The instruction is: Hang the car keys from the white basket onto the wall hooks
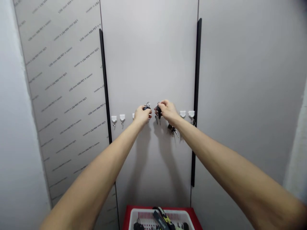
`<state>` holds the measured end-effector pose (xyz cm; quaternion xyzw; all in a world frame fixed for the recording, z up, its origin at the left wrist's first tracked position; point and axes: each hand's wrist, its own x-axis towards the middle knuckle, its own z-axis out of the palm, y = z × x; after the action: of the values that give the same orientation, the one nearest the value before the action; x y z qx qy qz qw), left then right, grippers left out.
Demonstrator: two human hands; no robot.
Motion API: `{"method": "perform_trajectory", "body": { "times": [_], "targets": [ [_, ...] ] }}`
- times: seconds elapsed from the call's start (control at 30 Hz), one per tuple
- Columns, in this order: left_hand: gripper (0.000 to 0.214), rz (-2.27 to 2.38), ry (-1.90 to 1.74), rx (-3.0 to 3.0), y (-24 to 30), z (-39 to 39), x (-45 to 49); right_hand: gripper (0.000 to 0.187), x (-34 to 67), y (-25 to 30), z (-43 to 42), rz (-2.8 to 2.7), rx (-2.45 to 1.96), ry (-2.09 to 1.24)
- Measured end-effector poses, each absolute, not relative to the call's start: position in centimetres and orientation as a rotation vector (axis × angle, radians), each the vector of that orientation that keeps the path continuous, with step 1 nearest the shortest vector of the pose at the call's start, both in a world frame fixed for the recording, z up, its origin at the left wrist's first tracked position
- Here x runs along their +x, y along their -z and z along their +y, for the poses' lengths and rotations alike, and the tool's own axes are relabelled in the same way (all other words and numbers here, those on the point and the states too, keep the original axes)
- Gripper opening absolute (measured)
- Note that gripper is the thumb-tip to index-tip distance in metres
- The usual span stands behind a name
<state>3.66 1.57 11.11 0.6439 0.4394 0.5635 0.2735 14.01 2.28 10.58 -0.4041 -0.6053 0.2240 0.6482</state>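
Note:
My left hand (pixel 142 115) is closed around a bunch of keys (pixel 147 108) with a dark fob, its metal ring sticking up above the fingers. Close beside it, my right hand (pixel 168 111) pinches a second key bunch (pixel 158 111), with a black fob and keys dangling below. Both hands are in front of a row of white hooks on a pale panel, and they cover some of these hooks. Below my right wrist hangs another bunch of keys (pixel 172 129). More keys on a ring (pixel 193 122) hang at the rightmost hook (pixel 191 114), partly behind my forearm.
Two white hooks (pixel 122 118) are at the left of the row. Long black handles (pixel 197 73) run down both sides of the panel (pixel 148 57). Below, a white basket (pixel 132 217) on a red surface (pixel 127 213) holds straps, keys and other dark items.

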Motion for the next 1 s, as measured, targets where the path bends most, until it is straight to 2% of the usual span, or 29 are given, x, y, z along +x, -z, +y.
{"method": "perform_trajectory", "body": {
  "times": [0.13,0.3,0.43,0.53,0.63,0.8,0.9,1.0],
  "targets": [
    [0.012,1.163,-1.270,1.825,-8.3,-0.6,3.2,0.015,15.8,-7.6,0.4,-1.475,-1.065,-0.422],
    [0.018,1.088,-0.782,1.709,1.9,-5.3,1.0,0.034,19.5,-2.0,0.0,-1.376,-1.454,-0.128],
    [0.021,1.081,-0.414,1.691,11.8,-7.5,-0.6,0.022,19.8,-0.7,0.7,-1.470,-1.593,-0.050],
    [0.020,1.079,-0.261,1.800,15.8,-7.8,-1.8,0.021,19.7,-1.6,0.6,-1.521,-1.569,-0.026],
    [0.023,1.092,-0.231,1.836,15.7,-7.6,-2.5,0.022,20.2,-4.7,-0.2,-1.546,-1.472,0.022],
    [0.027,1.153,-0.321,1.917,11.9,-7.2,-1.4,0.017,20.1,-10.4,-1.8,-1.617,-1.462,-0.026],
    [0.027,1.163,-0.529,1.896,9.4,-6.5,-1.0,0.012,18.5,-7.2,-3.5,-1.851,-1.454,-0.204],
    [0.022,1.223,-0.751,1.857,6.8,-5.5,-1.5,0.014,16.3,1.9,-5.9,-2.153,-1.362,-0.495]
  ]
}}
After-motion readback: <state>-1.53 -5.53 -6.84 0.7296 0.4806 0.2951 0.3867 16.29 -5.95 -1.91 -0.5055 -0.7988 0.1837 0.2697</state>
